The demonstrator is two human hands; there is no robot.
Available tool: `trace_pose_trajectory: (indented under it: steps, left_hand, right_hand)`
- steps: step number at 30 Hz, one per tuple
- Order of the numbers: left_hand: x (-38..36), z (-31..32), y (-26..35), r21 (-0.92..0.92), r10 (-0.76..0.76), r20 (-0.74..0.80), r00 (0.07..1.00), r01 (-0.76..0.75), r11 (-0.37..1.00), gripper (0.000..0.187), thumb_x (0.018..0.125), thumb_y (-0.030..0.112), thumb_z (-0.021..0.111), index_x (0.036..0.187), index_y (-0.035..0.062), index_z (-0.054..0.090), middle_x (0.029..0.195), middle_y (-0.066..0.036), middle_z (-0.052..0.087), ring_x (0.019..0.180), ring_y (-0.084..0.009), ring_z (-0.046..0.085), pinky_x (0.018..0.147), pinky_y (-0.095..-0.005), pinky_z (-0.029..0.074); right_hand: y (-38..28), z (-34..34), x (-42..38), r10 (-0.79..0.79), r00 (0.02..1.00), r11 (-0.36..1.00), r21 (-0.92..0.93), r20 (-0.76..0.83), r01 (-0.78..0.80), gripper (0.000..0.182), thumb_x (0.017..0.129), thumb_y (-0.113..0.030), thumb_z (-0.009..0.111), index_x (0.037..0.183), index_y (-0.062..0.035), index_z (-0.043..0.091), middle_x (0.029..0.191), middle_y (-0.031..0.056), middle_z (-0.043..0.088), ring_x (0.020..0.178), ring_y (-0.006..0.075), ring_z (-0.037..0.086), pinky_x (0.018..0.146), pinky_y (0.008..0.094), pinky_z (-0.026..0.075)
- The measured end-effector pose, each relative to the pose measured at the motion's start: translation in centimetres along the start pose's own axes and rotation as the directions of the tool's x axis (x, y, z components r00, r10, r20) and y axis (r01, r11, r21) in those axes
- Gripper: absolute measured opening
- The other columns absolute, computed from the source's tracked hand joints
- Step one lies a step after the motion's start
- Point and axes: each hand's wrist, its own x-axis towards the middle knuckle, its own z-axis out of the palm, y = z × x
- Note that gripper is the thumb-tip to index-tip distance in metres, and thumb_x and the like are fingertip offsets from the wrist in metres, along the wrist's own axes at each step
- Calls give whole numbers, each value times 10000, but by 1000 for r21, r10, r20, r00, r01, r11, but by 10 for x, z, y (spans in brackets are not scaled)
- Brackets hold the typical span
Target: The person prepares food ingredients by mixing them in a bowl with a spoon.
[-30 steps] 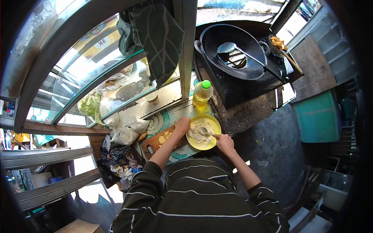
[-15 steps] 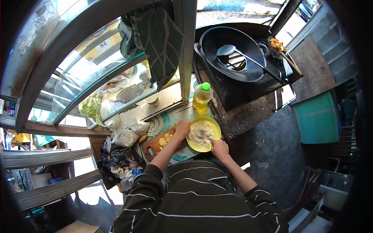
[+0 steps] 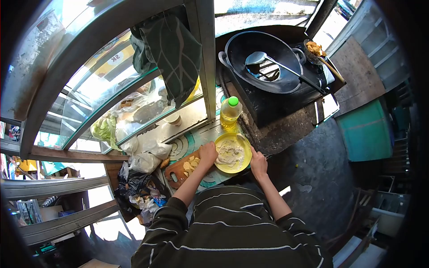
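A yellow bowl [image 3: 245, 163] with pale, lumpy flour mix [image 3: 230, 154] stands at the counter's front. My left hand [image 3: 208, 154] is closed at the bowl's left rim, its fingertips hidden from above. On the opposite side my right hand [image 3: 258, 164] grips the right rim. Partly under my left forearm lies a brown wooden cutting board [image 3: 177, 175] with several pale yellow slices [image 3: 191, 164]. Just behind the bowl stands a bottle of yellow oil [image 3: 229, 115] with a green cap.
A black wok [image 3: 237, 60] with a ladle [image 3: 286, 69] in it sits on the stove at the back right. Fried food fills a strainer [image 3: 315, 49] beside it. Plastic bags [image 3: 145, 163] crowd the left, below a glass case with lettuce [image 3: 105, 129] and a hanging cloth [image 3: 172, 58].
My right hand has moved from inside the bowl to its outer right rim. The flour mix is spread differently. My left hand stays at the left rim. The view has shifted slightly.
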Motion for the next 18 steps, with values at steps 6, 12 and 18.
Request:
trace_pose_trajectory:
  steps: [6,12,18]
  left_hand:
    - [1,-4,-1,-27,-41,-1,999,41,999,106,667,7,545,765,-26,565,726,-204,611,702,-338,618,624,-405,505]
    - [6,-10,-4,-37,-27,92,995,31,999,118,698,39,527,790,-18,576,781,-211,616,745,-349,617,653,-425,503]
    - [24,-17,6,-62,-103,71,992,107,992,139,744,77,527,825,-20,586,786,-202,601,773,-346,600,677,-440,491]
  right_hand:
    - [-3,-5,-25,-144,966,990,19,217,143,421,788,-63,450,1181,-184,541,740,191,565,667,370,590,599,463,479]
    - [11,-13,-9,-61,992,998,9,109,60,402,794,-59,465,1168,-173,556,703,170,539,670,353,579,605,452,472]
    - [12,-10,-34,-117,979,993,41,167,112,414,798,-55,469,1180,-197,547,695,168,527,670,353,575,607,457,465]
